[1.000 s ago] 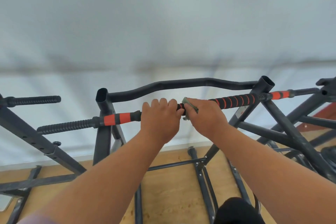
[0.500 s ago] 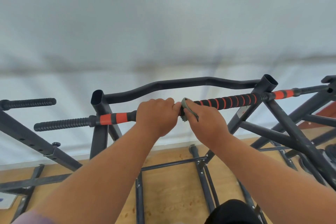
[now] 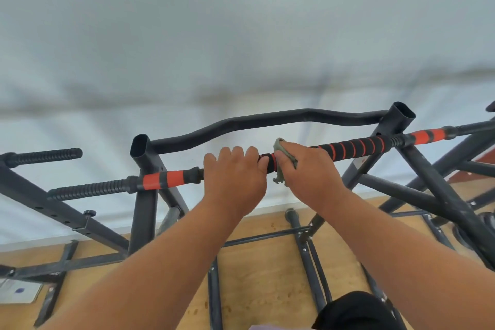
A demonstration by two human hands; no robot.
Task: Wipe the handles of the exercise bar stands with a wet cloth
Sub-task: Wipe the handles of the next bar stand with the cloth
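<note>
Two hands on one bar here. The left hand [image 3: 233,177] is wrapped around the handle [image 3: 353,148] with its fingers curled over the top, basically just steadying it. The right hand [image 3: 308,169] has the wet cloth [image 3: 284,158] bunched around the same handle, fingers and thumb squeezing the grey-green rag against the foam, with a frayed end hanging down underneath. The two hands are just beside each other, with only a sliver of black grip showing between them.

The thing that matters for the next stroke: the handle's long axis runs from lower left to upper right across the frame, and the black-and-orange spiral section still uncovered stretches away to the right of the cloth, up toward the upright post [image 3: 399,120] of the stand. So the right hand is the nearer one to that stretch, and I'd guess the wipe goes outward along the bar that way while the left one anchors.

On the other side of the left hand there's an orange-banded section [image 3: 163,179] and a ribbed black end [image 3: 91,190] sticking out past the left post [image 3: 142,195]. Can't tell from here whether those have been wiped. A curved black crossbar [image 3: 267,120] sits behind, and wooden floor [image 3: 267,276] is below.
</note>
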